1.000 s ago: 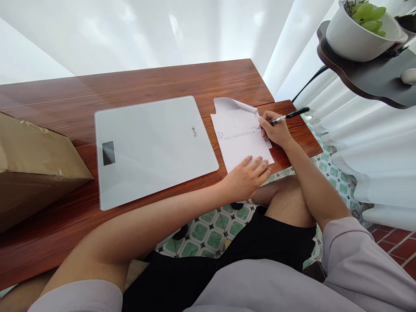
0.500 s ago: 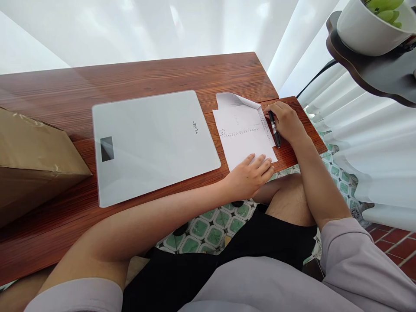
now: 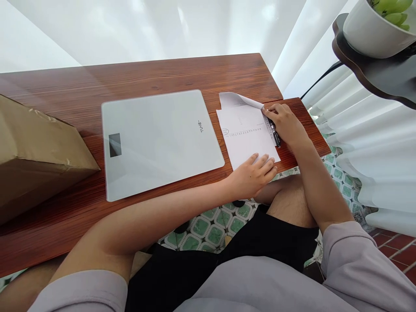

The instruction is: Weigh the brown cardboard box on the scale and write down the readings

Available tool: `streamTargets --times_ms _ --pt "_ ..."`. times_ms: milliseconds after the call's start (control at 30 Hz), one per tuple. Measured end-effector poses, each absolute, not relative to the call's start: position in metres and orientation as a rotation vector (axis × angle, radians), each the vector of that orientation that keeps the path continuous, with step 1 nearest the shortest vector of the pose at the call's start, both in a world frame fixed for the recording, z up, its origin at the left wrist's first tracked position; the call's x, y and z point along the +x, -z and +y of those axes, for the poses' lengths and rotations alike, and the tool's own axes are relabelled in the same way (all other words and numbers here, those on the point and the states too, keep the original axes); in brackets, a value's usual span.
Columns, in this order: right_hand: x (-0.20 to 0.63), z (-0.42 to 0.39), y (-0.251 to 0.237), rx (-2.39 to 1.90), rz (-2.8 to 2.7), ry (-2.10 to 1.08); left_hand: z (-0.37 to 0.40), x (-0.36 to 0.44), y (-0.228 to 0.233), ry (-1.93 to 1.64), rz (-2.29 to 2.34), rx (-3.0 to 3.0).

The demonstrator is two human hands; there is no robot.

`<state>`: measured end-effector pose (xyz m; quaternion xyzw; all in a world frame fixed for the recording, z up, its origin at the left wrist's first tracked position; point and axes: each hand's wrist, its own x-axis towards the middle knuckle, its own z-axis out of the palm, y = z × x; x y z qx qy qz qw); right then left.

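A white sheet of paper (image 3: 242, 149) with printed lines and a circled mark lies on the wooden table, on top of another sheet whose far part (image 3: 232, 99) shows behind it. My left hand (image 3: 251, 175) rests flat across the near edge, fingers spread. At the right edge my right hand (image 3: 287, 122) has its fingers bent, with a fingertip and thumb at the paper's lifted, curled corner; the fingers' undersides are hidden. Partly below that hand lies a black pen (image 3: 276, 136), beside the paper's edge.
A white glass scale (image 3: 162, 143) with a dark display lies left of the paper. A brown cardboard box (image 3: 42, 151) stands at the table's left end. A dark shelf (image 3: 367, 69) with a white plant pot (image 3: 378, 32) juts in at upper right. White curtains hang behind.
My right hand has shifted slightly left from beside the pen onto the paper's right edge and now covers more of the pen. My left hand stays flat. The view has turned slightly left.
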<state>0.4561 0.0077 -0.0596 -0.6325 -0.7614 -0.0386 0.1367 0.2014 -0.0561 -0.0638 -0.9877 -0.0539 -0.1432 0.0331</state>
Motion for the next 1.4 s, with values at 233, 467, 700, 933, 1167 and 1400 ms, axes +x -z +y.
streamTargets --times_ms 233,467,700,933,1167,1400 --pt "0.452 0.003 0.035 -1.838 -2.223 0.11 -0.056 0.203 0.064 0.451 -0.156 -2.983" --pt "0.427 0.008 0.016 -1.702 -2.0 0.302 -0.055 0.203 0.058 0.515 -0.074 -2.859" --pt "0.387 0.017 0.017 -1.482 -1.998 0.117 -0.049 0.178 0.028 0.507 -0.172 -2.89" --pt "0.351 0.027 0.022 -1.351 -2.063 0.095 -0.036 0.092 -0.001 0.578 -0.485 -2.705" --pt "0.293 0.029 0.012 -1.184 -2.149 -0.01 -0.04 -0.013 -0.024 0.631 -0.979 -2.549" --pt "0.207 0.033 -0.011 -1.022 -2.195 -0.155 -0.054 -0.107 -0.044 0.976 -1.513 -2.267"
